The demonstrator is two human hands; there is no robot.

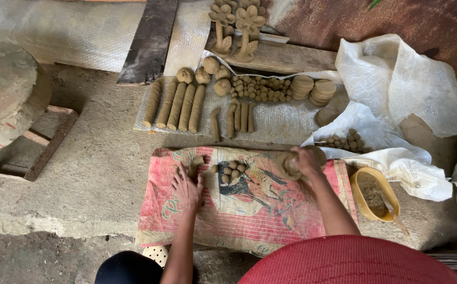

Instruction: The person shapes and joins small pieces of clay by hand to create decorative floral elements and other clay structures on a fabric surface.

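1. A red printed sack (249, 210) is seen spread flat on the concrete floor (97, 179), and both hands are placed over its far half.
2. The left hand (187, 189) is laid palm down near the sack's far left corner, fingers spread wide; nothing is gripped, and its fingertips are set against a short clay roll (196, 164).
3. The right hand (303, 161) is curled around a round clay lump (290, 165) at the sack's far edge, towards the right corner; the grip is closed on the lump, though motion blur leaves it unclear whether the lump rests on the sack or is lifted.
4. A cluster of small clay balls (232, 171) is found between the two hands, just beside the clay roll.
5. Beyond the sack's far edge, a clear plastic sheet (281, 123) is covered with long clay cylinders (176, 105), shorter clay sticks (236, 118), many clay pellets (260, 88) and stacked clay discs (313, 89).
6. Two clay flower figures (237, 26) are stood upright on a wooden plank (286, 57) behind the sheet.
7. A yellow bowl (363, 202) is placed just off the sack's right edge, beside a white bag (397, 163) carrying more pellets.
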